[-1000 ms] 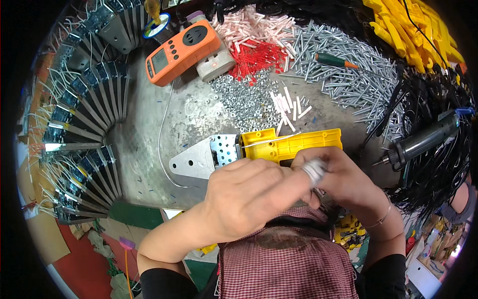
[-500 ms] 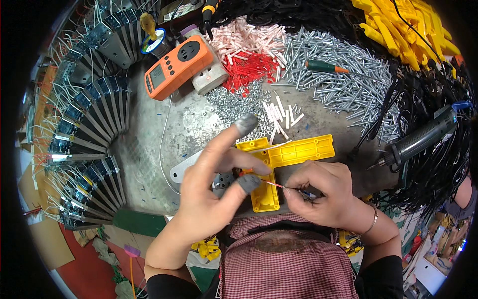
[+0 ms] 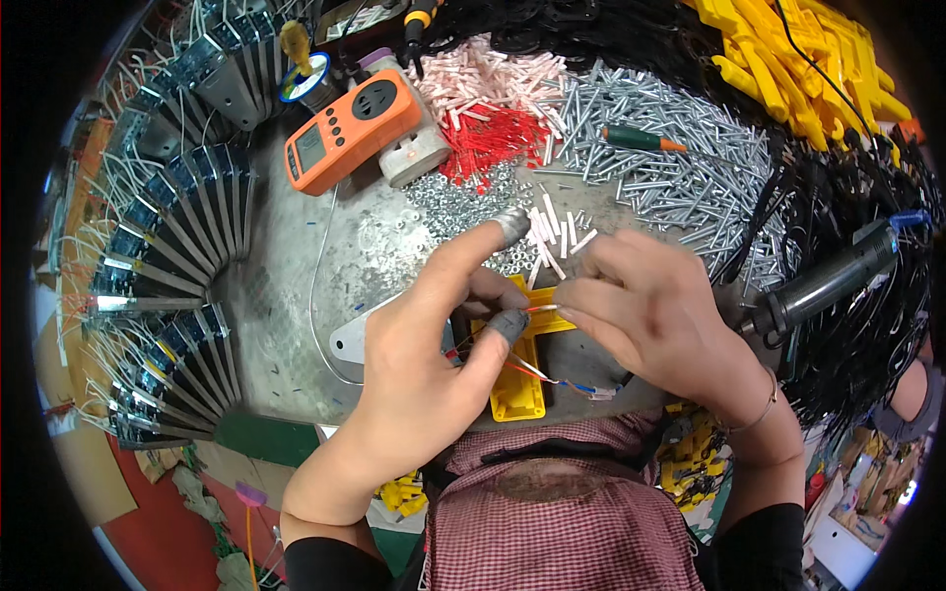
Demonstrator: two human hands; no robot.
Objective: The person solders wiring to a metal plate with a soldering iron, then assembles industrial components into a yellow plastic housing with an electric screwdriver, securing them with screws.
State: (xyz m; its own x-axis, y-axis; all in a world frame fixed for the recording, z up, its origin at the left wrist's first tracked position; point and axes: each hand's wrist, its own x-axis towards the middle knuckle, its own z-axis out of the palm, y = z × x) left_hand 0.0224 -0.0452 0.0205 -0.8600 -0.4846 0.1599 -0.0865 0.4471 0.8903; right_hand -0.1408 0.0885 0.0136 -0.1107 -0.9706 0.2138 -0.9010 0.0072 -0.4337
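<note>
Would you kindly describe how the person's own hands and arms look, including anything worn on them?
The left hand wears grey coverings on the thumb and index fingertips. The right hand is partly blurred; a thin, metallic-looking bracelet circles its wrist. Black sleeves end near the elbows, leaving both forearms bare.

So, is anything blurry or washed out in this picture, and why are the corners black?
Head view throughout: right-hand grip smeared, probably by motion; orange meter looks sharper; pale sheen on the metal table, likely reflected light; black corners, probably from the round fisheye lens.
</note>
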